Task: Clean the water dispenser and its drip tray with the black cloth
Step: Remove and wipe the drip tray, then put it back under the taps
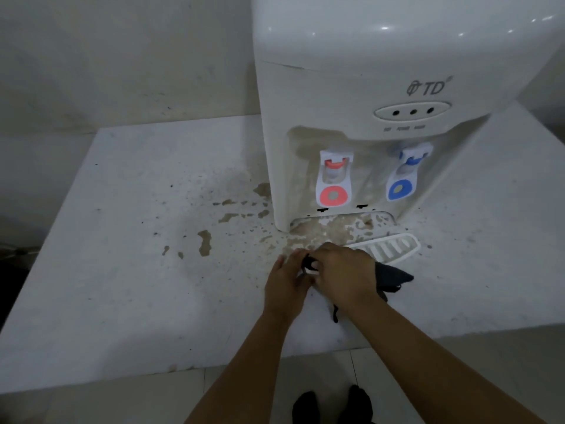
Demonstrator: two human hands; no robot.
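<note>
Closest to me, my 2 forearms run up from the bottom edge and meet over the front of the white counter (128, 301), with pale floor tiles and 2 dark shoes (333, 403) below its edge. My right hand (344, 278) lies on top, knuckles up, fingers curled down around the black cloth (393, 278), which bunches out to the right of the wrist and hangs a strand toward me. My left hand (286, 286) sits just beside it on the left, fingers bent inward and touching the cloth's dark fold where the 2 hands meet; how firmly it pinches I cannot tell. The relation that counts: the drip tray (386, 247), a white slotted grille, lies just beyond and right of my right knuckles, its long axis running left to right and tipped slightly up at the far end, so the right hand is plainly nearer. I judge the cloth is being gathered before wiping. Beyond the tray, brown stains cover the recess floor and spread left across the counter. The water dispenser (336, 102) stands behind, red tap (334, 182) left, blue tap (403, 175) right, against a dull white wall (122, 56).
</note>
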